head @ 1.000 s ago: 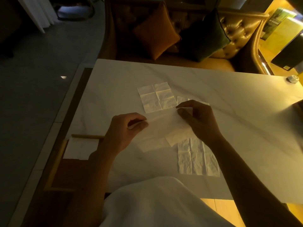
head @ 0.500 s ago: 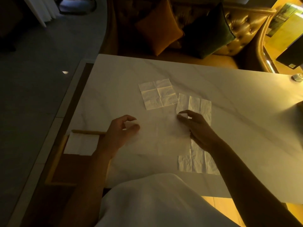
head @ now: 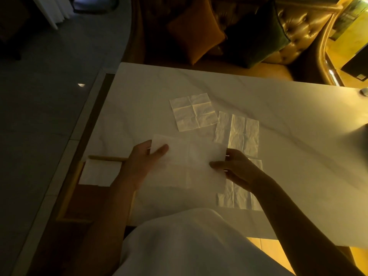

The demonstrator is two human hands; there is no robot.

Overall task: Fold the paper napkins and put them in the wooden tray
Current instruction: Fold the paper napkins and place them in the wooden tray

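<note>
A white paper napkin lies spread on the marble table in front of me. My left hand pinches its upper left corner, thumb on top. My right hand grips its right edge. An unfolded creased napkin lies further back. A long creased napkin runs under my right hand toward the near edge. The wooden tray sits at the left, off the table's side, with a folded napkin in its far end.
A tufted sofa with an orange cushion and a dark green cushion stands behind the table. A small round object sits at the table's far right edge. My white garment covers the near foreground.
The napkin was held raised between both hands, then laid flat. My hands have moved apart to its left corner and right edge. The camera has tilted slightly.
</note>
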